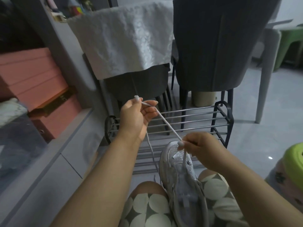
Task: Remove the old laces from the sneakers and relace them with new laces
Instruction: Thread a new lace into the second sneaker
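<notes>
A white-grey sneaker [180, 181] lies on my lap, toe pointing away from me. A white lace [165, 121] runs taut from my left hand [137, 115], raised above and left of the shoe, down to my right hand [199, 145] at the shoe's toe end. My left hand pinches the lace near its upper end, and a loose tail hangs down from it. My right hand pinches the lace just above the front eyelets, where it enters the shoe.
A low metal shoe rack [188, 122] stands on the floor just beyond my knees. Two dark chairs [211, 51] stand behind it, one draped with a white cloth [124, 38]. Pink boxes [34, 86] sit at the left, a green stool [293, 163] at the right.
</notes>
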